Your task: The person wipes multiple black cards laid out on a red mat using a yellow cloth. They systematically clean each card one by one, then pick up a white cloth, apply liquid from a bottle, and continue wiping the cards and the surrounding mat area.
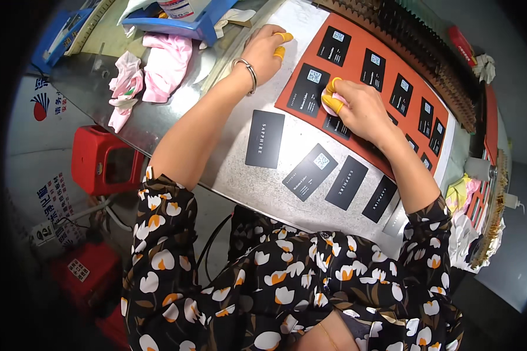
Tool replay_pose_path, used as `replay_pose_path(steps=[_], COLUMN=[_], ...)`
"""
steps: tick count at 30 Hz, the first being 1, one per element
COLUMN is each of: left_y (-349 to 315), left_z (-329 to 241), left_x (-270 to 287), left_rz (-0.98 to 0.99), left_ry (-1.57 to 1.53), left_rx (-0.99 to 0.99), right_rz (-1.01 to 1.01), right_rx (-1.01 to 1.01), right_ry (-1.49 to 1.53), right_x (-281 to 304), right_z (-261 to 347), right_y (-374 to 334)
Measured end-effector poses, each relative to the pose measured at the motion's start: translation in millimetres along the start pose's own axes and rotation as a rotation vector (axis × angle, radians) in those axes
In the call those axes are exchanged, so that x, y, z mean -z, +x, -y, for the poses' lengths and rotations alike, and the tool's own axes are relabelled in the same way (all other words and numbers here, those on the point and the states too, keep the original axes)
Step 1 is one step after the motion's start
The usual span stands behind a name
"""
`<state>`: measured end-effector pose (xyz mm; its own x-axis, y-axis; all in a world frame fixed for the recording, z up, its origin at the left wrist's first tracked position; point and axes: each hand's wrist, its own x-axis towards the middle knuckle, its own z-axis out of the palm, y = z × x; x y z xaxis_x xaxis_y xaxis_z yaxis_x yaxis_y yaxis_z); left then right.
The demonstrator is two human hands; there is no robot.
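Black cards [265, 139] on a silvery grey metal table [175, 111], more on an orange-red sheet [357, 44] upper right. Yellow finger cots [332, 103] on the fingertips. Blouse [263, 281] is black with white-and-orange tulips. Pink cloths [167, 61] upper left, blue tray [175, 23] above, red stool [102, 161] at left.

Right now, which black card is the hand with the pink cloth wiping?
The right hand presses its pink cloth on the leftmost black card on the orange mat; the other cards lie untouched.
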<state>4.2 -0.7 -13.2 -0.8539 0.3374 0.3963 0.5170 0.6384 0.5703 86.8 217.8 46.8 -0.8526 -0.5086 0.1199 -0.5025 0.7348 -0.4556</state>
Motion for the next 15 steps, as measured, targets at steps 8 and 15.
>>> replay_pose_path(steps=[8, 15], left_y=[-1, -23], left_z=[-8, -81], left_x=[9, 134], left_rz=[-0.017, -0.371], left_ry=[-0.121, -0.66], left_rx=[0.065, -0.179], right_rz=[-0.032, -0.144], right_rx=[-0.009, -0.261], right_ry=[-0.052, 0.171], right_x=[2, 47], right_z=[-2, -11], right_y=[0, -53])
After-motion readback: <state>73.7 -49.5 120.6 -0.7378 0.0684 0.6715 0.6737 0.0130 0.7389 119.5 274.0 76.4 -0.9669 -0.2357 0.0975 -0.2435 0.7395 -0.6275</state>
